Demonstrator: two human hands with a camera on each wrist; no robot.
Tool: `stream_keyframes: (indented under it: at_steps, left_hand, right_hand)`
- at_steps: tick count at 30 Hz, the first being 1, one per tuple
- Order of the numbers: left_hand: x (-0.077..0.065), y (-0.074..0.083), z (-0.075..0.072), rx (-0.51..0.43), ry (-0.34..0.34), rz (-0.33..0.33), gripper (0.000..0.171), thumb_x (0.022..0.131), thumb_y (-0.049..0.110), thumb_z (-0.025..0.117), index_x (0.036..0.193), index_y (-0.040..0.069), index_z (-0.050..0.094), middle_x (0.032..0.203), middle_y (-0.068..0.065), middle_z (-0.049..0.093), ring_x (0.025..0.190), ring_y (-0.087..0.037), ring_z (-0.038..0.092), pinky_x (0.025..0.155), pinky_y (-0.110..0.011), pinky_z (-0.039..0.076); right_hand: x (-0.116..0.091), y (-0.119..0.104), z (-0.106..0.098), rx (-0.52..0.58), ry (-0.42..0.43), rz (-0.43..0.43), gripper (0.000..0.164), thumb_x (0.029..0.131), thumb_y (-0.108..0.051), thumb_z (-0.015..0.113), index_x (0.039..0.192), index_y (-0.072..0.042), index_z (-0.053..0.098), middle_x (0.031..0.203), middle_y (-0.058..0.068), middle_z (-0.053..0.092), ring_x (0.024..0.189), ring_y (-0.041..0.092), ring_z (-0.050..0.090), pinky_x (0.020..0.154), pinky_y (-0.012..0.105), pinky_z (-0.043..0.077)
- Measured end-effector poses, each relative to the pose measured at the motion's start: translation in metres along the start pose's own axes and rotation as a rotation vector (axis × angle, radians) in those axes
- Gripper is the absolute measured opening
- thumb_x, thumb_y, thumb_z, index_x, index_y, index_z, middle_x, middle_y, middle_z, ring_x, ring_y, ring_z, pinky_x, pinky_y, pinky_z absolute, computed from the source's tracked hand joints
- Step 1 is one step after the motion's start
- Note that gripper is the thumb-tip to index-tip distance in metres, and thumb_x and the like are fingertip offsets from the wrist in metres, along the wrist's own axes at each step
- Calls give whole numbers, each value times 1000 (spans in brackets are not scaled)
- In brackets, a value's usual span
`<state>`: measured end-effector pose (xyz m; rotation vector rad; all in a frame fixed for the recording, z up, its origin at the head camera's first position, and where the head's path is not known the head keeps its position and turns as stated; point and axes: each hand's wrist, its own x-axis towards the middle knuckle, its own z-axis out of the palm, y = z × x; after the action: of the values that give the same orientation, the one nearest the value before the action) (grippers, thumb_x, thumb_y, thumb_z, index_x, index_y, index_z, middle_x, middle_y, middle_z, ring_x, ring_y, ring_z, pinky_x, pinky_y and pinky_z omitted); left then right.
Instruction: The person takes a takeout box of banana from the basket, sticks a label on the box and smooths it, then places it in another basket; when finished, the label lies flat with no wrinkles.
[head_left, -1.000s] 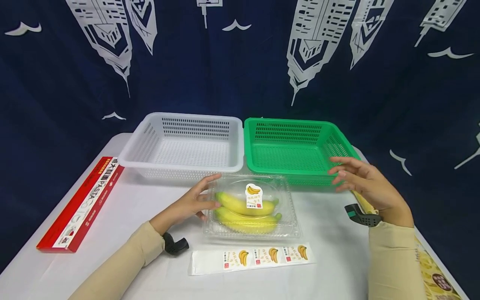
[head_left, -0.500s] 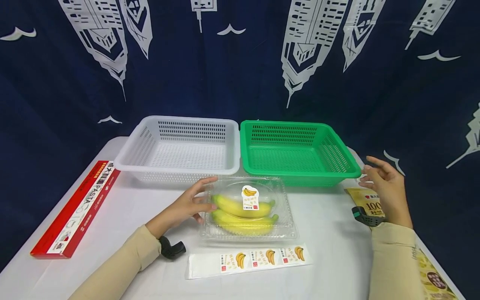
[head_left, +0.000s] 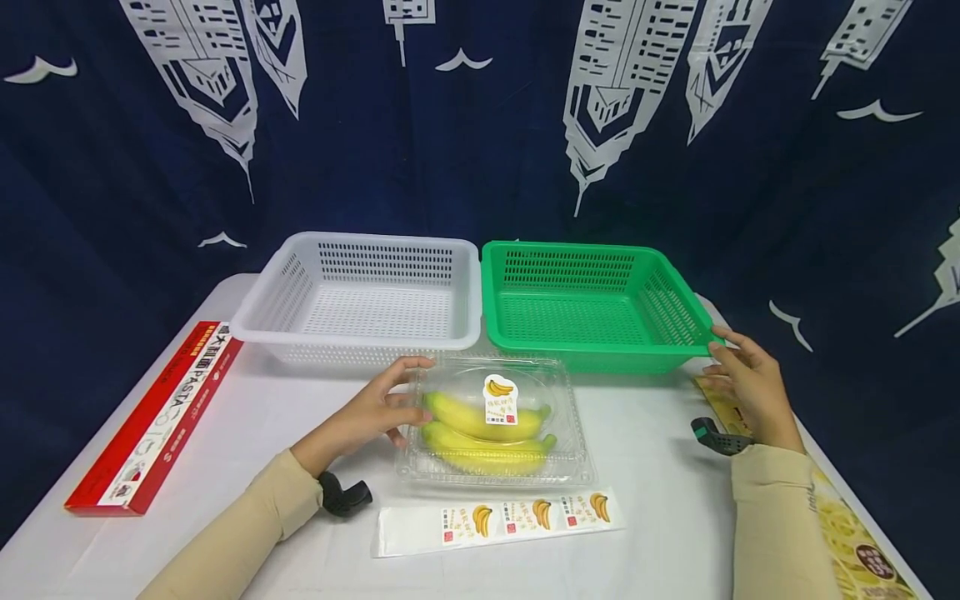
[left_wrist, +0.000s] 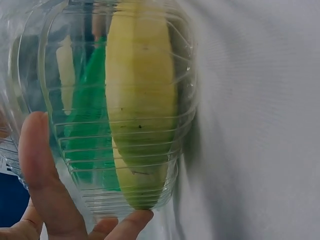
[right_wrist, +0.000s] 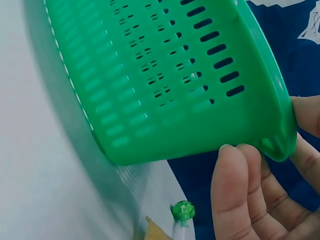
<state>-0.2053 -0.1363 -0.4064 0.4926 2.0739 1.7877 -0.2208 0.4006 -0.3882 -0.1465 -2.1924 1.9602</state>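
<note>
My left hand (head_left: 372, 412) rests spread against the left end of a clear plastic clamshell box (head_left: 577, 433). Inside lie two yellow bananas (head_left: 487, 450) with green tips; a banana sticker (head_left: 501, 400) sits on the lid. In the left wrist view, a fingertip (left_wrist: 135, 222) touches the box end near a banana (left_wrist: 142, 100). At the near right corner of a green plastic basket (head_left: 570, 321), my right hand (head_left: 753, 387) pinches the rim. The right wrist view has its fingers (right_wrist: 230, 185) around the corner of this basket (right_wrist: 200, 120).
A white basket (head_left: 360, 337) stands left of the green one. A red pasta box (head_left: 153, 417) lies far left. Yellow packets (head_left: 862, 542) lie along the right edge, partly under the right arm. A sticker strip (head_left: 502, 521) lies in front. A green-wrapped lollipop (right_wrist: 182, 212) shows beside the basket.
My right hand has moved right from above the green basket, then back left onto its near right corner. The left hand stays on the clear box, which has shifted slightly towards me.
</note>
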Motion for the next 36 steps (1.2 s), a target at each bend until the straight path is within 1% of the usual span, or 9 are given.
stream_keyframes:
  at_steps: [4,8,11,16,18,22,26,29,36]
  left_hand:
    - [-2,5,-1,13,-7,-4,77,90,7,73,159,10,39,167,-33,22,133,-47,58,52,-28,58]
    - [-6,12,-4,30,-23,-1,73,91,8,71,158,10,41,165,-32,26,118,-36,67,54,-30,58]
    - [-10,21,-6,46,-45,-1,69,94,8,69,157,10,42,164,-33,30,110,-32,70,55,-30,58]
    - [-19,37,-6,59,-68,-3,69,95,12,68,159,11,41,164,-31,29,113,-38,68,55,-29,57]
    - [-21,43,-6,58,-66,6,70,94,13,68,159,12,41,164,-30,29,114,-40,67,55,-29,56]
    - [-22,55,-6,49,-60,44,73,94,12,67,161,11,39,166,-29,29,124,-45,64,53,-30,56]
    - [-17,69,-6,49,-45,90,74,96,12,67,163,11,37,168,-26,30,133,-47,58,53,-30,57]
    - [-8,82,-7,51,-25,116,76,96,12,67,165,12,35,169,-25,30,137,-48,55,55,-30,57]
    - [25,113,-3,21,57,128,78,98,12,66,168,20,33,172,-18,29,127,-43,61,63,-30,58]
  right_hand:
    - [0,2,2,75,4,7,24,110,-19,65,130,-32,64,99,-13,68,80,7,67,67,21,62]
    - [-1,2,2,100,6,8,24,109,-19,66,130,-30,65,99,-12,68,80,8,67,67,21,62]
    - [-1,2,2,114,2,13,25,109,-19,67,131,-30,65,99,-11,68,79,8,68,67,21,62]
    - [0,1,3,132,-2,22,26,109,-18,67,133,-28,63,99,-10,69,79,9,69,67,22,63]
    - [0,1,3,129,1,19,27,109,-18,66,133,-28,63,99,-10,68,78,10,70,67,22,63]
    - [1,0,4,119,11,20,28,109,-19,66,135,-28,62,100,-9,66,78,10,70,66,22,62]
    - [1,2,4,118,15,29,28,109,-20,66,136,-28,62,101,-8,65,78,10,71,67,22,63]
    - [1,3,3,117,16,33,28,109,-21,66,136,-28,62,101,-7,64,78,10,71,67,22,63]
    - [2,4,3,113,8,34,32,110,-20,65,140,-28,60,103,-9,64,78,10,71,67,23,63]
